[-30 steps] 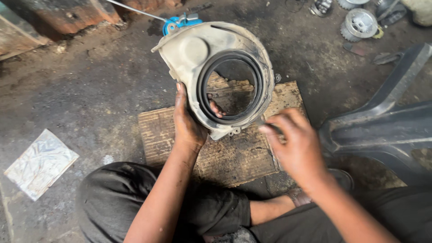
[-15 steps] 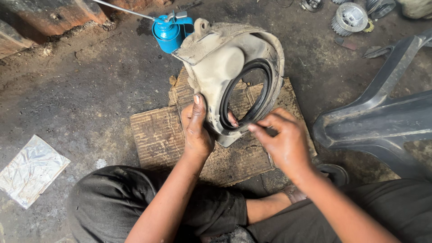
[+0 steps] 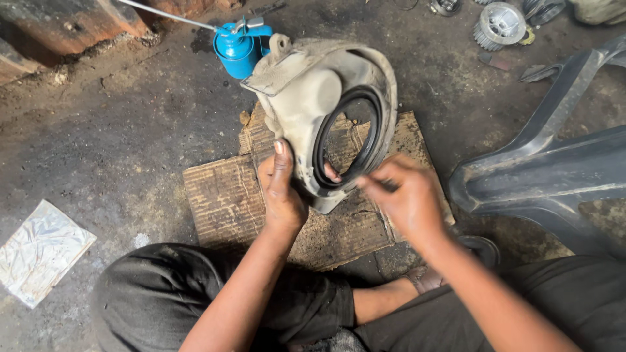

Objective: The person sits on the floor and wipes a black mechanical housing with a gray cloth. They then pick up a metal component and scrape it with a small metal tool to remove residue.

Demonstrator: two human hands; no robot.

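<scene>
My left hand [image 3: 282, 189] grips the lower left edge of a dirty beige metal housing [image 3: 313, 91] and holds it tilted above a worn piece of cardboard [image 3: 225, 195]. A black rubber ring [image 3: 324, 137] lines the round opening in the housing, and a left fingertip shows through that opening. At the ring's lower right my right hand [image 3: 404, 195] is blurred, its fingers pinched together on the ring's edge. I sit on the ground with my legs crossed under the work.
A blue oil can [image 3: 236, 47] with a long thin spout stands behind the housing. A dark plastic chair leg [image 3: 554, 169] lies to the right. Metal gear parts [image 3: 499, 23] sit at the top right. A crumpled foil sheet [image 3: 39, 251] lies at the left.
The housing has turned, so its opening now faces more to the right. My right hand has moved from beside the housing up to the ring's lower right edge.
</scene>
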